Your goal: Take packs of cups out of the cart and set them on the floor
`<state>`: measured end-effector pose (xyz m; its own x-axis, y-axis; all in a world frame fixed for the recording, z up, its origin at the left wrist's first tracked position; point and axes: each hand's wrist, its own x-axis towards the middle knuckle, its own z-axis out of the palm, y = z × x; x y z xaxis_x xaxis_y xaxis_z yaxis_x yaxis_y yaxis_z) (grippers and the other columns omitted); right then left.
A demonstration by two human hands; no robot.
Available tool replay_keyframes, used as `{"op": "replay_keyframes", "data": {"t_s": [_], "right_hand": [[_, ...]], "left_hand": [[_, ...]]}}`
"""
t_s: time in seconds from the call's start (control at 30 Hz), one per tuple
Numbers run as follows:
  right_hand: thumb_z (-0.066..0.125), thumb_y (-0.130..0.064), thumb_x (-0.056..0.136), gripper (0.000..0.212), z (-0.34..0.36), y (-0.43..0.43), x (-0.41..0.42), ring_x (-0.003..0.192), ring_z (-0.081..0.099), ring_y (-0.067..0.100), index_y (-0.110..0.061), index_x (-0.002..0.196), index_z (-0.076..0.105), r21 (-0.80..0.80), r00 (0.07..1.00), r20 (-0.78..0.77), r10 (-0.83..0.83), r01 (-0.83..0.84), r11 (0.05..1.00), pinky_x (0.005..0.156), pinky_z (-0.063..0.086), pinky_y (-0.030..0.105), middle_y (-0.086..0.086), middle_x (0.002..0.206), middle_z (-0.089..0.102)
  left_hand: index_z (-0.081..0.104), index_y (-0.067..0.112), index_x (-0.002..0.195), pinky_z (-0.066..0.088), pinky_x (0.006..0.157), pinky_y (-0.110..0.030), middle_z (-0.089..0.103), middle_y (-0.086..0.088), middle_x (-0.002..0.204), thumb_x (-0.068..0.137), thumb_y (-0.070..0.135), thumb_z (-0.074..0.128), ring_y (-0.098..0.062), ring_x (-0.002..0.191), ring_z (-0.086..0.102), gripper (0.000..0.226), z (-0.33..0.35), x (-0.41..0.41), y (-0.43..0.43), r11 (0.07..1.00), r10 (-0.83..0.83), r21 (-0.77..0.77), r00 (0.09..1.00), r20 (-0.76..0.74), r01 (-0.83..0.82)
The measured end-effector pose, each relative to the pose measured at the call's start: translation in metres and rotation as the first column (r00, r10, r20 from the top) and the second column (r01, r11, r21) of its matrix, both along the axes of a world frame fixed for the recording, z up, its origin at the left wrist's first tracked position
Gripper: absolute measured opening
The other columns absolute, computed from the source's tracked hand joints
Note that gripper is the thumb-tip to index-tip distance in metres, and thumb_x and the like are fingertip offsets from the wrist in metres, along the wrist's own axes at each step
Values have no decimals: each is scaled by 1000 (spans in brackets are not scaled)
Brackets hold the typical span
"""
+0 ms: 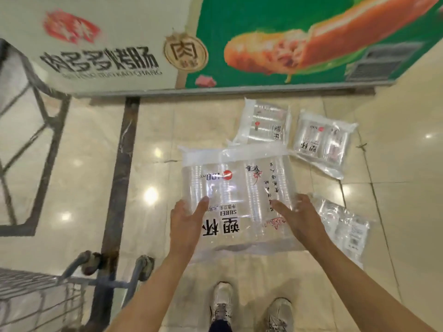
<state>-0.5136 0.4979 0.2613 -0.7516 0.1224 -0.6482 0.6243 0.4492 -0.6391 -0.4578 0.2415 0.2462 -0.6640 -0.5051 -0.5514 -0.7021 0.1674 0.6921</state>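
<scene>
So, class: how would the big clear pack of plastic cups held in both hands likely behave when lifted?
The pack of plastic cups probably feels light for its bulk: thin clear cups. Its glossy film looks slippery, so the left hand and right hand grip opposite sides. Loose wrap edges would likely flop.

cart [36,291]: cut by left edge, blurred | left hand [185,222] fingers: hidden under pack [236,200]

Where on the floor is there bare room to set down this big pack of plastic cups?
Bare tile lies between the dark floor strip and the held pack, and along the far right beyond the packs. It is crowded ahead and right: two packs lie near the display base, another by the right hand.
</scene>
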Motion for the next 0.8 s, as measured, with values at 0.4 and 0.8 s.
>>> {"op": "replay_keyframes", "data": {"t_s": [0.4,0.8], "right_hand": [[72,-42,90,66,349,-135,-20,78,57,0,-15,142,40,-140,947,-248,205,-245,960,65,40,23,-14,95,54],[74,-43,87,54,459,-296,63,77,64,4,-21,125,42,-65,547,-347,762,-824,563,63,43,24,-19,95,56]], "left_hand": [[53,24,136,55,93,-46,62,-2,124,68,84,62,-21,108,65,91,364,35,-125,973,198,-56,936,-290,-223],[50,24,140,55,82,-38,63,0,122,85,64,66,-18,103,65,70,460,247,-152,634,696,-12,577,-428,-773]]}}
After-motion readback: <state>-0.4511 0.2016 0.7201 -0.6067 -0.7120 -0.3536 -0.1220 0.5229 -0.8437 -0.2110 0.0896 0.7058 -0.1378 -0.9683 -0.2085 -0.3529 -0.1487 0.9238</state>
